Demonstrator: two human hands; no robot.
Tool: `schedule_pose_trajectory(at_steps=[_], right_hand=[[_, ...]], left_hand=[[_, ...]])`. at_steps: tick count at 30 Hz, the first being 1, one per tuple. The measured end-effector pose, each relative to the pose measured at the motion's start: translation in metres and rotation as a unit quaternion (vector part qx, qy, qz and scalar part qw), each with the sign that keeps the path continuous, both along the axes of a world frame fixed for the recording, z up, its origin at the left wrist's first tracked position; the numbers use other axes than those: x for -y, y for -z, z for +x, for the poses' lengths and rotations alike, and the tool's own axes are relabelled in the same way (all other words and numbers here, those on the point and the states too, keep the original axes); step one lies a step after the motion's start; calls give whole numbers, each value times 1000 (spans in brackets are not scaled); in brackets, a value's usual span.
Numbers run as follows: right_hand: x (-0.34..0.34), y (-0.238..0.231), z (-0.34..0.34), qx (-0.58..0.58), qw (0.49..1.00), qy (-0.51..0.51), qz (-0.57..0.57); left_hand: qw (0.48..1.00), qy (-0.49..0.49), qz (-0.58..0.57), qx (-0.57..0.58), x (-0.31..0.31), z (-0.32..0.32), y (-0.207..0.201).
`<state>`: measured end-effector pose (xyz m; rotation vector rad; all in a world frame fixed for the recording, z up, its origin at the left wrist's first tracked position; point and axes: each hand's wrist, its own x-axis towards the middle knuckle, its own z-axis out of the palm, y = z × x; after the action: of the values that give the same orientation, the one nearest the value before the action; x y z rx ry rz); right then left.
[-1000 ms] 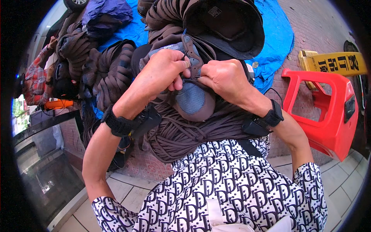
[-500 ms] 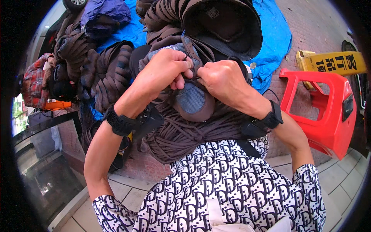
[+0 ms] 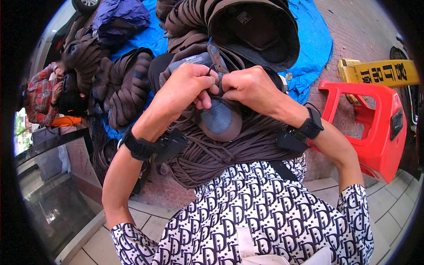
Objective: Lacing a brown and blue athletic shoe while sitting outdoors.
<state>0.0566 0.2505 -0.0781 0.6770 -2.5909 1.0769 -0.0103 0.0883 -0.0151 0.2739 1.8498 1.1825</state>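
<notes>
Between my hands lies a brown shoe upper (image 3: 218, 120) with a blue-grey mesh toe, toe end toward me. My left hand (image 3: 181, 90) is closed at its eyelet area, with a thin dark shoelace (image 3: 212, 69) at the thumb and forefinger. My right hand (image 3: 252, 89) is closed too, knuckles up, its fingertips curled at the upper's other side; what they pinch is hidden. Under the upper, across my lap, spreads a thick bundle of brown laces (image 3: 205, 161).
Nested stacks of brown shoe uppers (image 3: 187, 20) lie ahead on a blue tarp (image 3: 316, 37). Another person in a red plaid shirt (image 3: 42, 95) is at far left. A red plastic stool (image 3: 380, 132) and yellow sign (image 3: 382, 73) stand right; a glass-sided case (image 3: 53, 194) stands left.
Both hands have shifted slightly, still closed at the upper, and the right fingertips have drawn nearer the left ones. At far left, the other person's hands have moved.
</notes>
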Motion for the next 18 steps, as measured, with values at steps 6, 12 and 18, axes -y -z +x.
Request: schedule_pose_trajectory(at_steps=[6, 12, 18], right_hand=[[0, -11, -10, 24, 998, -8, -65], [-8, -13, -26, -38, 977, -109, 179], [-4, -5, -27, -130, 978, -50, 155]], left_hand=[[1000, -9, 3, 4, 4, 0, 4], [998, 26, -40, -35, 6, 2, 5], [962, 166, -160, -147, -2, -18, 6]])
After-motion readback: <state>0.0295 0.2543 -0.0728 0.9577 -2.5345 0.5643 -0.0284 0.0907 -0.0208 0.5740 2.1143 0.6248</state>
